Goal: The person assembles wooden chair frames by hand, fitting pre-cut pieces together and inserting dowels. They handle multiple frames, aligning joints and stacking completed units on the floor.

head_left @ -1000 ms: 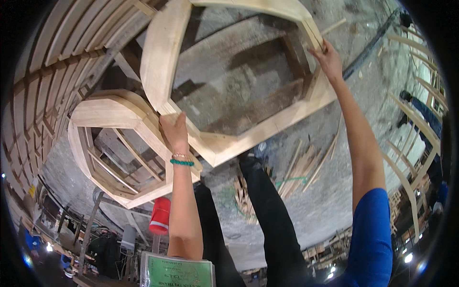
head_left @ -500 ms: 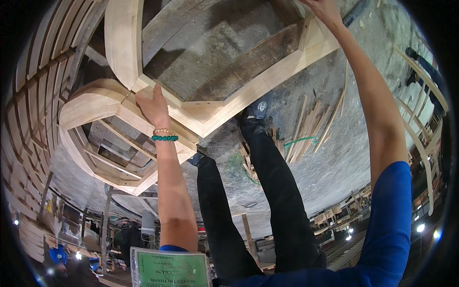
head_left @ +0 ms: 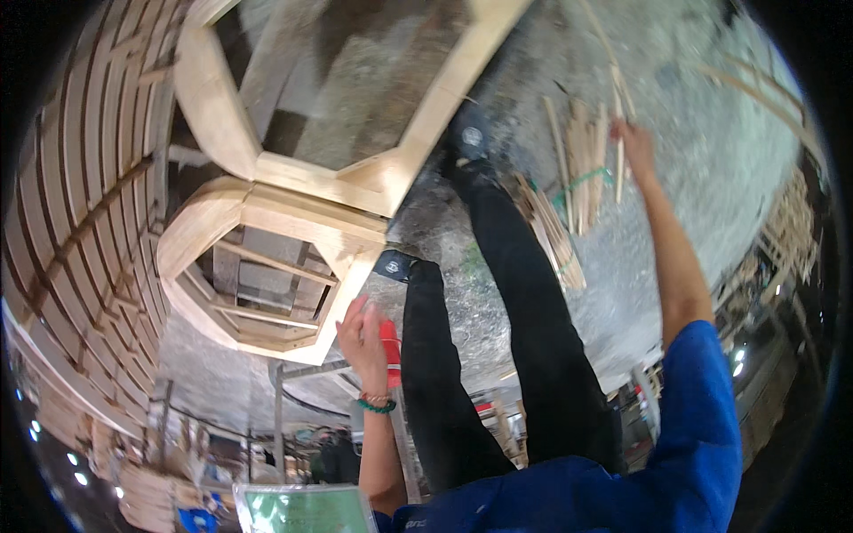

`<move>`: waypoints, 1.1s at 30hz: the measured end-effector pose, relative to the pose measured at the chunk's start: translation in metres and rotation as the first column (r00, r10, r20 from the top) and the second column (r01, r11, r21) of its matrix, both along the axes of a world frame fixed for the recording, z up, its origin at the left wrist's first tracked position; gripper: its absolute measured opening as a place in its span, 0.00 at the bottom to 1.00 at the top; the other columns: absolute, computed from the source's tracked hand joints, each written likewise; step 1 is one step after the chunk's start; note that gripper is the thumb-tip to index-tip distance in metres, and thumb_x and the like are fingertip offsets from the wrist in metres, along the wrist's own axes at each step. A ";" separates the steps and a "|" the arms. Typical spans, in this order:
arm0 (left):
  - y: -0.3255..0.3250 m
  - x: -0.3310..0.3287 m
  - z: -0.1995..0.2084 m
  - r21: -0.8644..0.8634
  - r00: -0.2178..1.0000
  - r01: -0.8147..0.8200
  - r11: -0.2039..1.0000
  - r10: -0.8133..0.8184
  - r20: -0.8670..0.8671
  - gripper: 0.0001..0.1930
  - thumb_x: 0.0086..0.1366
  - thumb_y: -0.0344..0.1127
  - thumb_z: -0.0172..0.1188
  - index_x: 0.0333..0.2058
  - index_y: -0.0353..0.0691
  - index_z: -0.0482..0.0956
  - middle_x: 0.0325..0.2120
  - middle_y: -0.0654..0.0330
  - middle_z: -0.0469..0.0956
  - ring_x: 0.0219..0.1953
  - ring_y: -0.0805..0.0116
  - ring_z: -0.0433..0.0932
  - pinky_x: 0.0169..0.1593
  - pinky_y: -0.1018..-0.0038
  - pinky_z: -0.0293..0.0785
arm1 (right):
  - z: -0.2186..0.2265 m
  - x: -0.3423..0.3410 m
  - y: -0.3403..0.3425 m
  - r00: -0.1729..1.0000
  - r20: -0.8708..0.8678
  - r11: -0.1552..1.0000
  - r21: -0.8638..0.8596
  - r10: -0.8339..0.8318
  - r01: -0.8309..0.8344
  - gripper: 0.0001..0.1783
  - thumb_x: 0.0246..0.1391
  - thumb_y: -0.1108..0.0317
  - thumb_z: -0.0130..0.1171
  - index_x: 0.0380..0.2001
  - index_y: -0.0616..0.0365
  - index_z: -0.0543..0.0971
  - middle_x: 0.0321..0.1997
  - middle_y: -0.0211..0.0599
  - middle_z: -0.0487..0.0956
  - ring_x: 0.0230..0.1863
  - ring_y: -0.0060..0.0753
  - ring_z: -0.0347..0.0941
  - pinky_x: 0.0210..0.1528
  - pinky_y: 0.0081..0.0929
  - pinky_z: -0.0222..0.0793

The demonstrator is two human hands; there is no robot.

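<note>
Two pale wooden frames lie at the left: a large angular frame [head_left: 418, 133] and, touching its near side, a smaller many-sided frame [head_left: 200, 226]. My left hand [head_left: 360, 342], a beaded bracelet at its wrist, is open beside the near right corner of the smaller frame, holding nothing that I can see. A red object [head_left: 390, 351] shows just behind its fingers. Over at the right, the fingers of my right hand [head_left: 634, 149] are curled on a thin wooden strip [head_left: 619, 182], slightly blurred. A bundle of wooden strips [head_left: 581, 164] with a green tie lies beside that hand.
Another bundle of strips [head_left: 553, 235] lies by my right leg on the grey concrete floor [head_left: 702, 178]. Slatted wooden racking [head_left: 89, 204] stands along the left. My shoes [head_left: 395, 265] are close to the frames. Curved wooden pieces [head_left: 764, 93] sit at the far right.
Both hands have left the large frame. My left hand has come down toward me; my right has moved down to the strips. The view has also shifted.
</note>
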State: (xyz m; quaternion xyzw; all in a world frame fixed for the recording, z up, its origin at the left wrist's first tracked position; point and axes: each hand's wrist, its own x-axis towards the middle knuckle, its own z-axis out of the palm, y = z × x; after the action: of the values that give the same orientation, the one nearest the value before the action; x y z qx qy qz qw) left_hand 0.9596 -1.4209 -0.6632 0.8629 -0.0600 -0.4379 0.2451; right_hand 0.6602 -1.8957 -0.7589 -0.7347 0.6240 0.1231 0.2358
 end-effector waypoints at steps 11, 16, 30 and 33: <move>0.058 -0.013 0.050 -0.041 0.992 -0.034 0.999 0.028 -0.121 0.14 0.69 0.38 0.50 0.42 0.31 0.77 0.36 0.59 0.78 0.40 0.74 0.73 0.48 0.77 0.67 | 0.011 -0.145 0.298 0.911 -0.158 0.913 0.090 -0.381 0.397 0.22 0.46 0.48 0.60 0.37 0.52 0.82 0.31 0.43 0.81 0.35 0.45 0.77 0.39 0.36 0.70; 0.068 -0.055 0.026 -0.054 0.971 -0.026 0.998 0.012 -0.241 0.12 0.69 0.35 0.50 0.41 0.32 0.76 0.38 0.60 0.77 0.41 0.75 0.72 0.49 0.78 0.66 | -0.058 -0.063 0.249 0.963 -0.056 0.964 0.025 -0.263 0.265 0.20 0.47 0.56 0.61 0.43 0.51 0.79 0.43 0.46 0.75 0.42 0.51 0.74 0.43 0.43 0.69; 0.070 -0.090 0.002 -0.069 0.935 -0.140 0.988 0.109 -0.338 0.10 0.68 0.32 0.51 0.44 0.33 0.74 0.39 0.60 0.77 0.41 0.76 0.73 0.46 0.80 0.67 | -0.110 -0.059 0.213 0.990 -0.109 0.992 0.099 0.091 -0.080 0.19 0.48 0.53 0.60 0.41 0.52 0.80 0.41 0.39 0.79 0.42 0.47 0.75 0.42 0.40 0.70; 0.066 -0.099 0.002 -0.068 0.901 -0.234 0.970 0.190 -0.391 0.11 0.68 0.32 0.51 0.45 0.33 0.74 0.40 0.59 0.77 0.41 0.75 0.73 0.47 0.78 0.68 | -0.095 -0.068 0.212 0.998 -0.031 0.999 0.009 0.048 -0.048 0.20 0.49 0.53 0.59 0.41 0.54 0.80 0.37 0.42 0.80 0.40 0.47 0.76 0.41 0.39 0.71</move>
State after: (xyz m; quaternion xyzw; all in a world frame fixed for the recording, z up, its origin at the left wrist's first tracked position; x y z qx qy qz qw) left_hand 0.8609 -1.3545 -0.6610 0.7472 0.0584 -0.5637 0.3471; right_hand 0.5922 -1.6841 -0.8543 -0.7465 0.6092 0.1430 0.2261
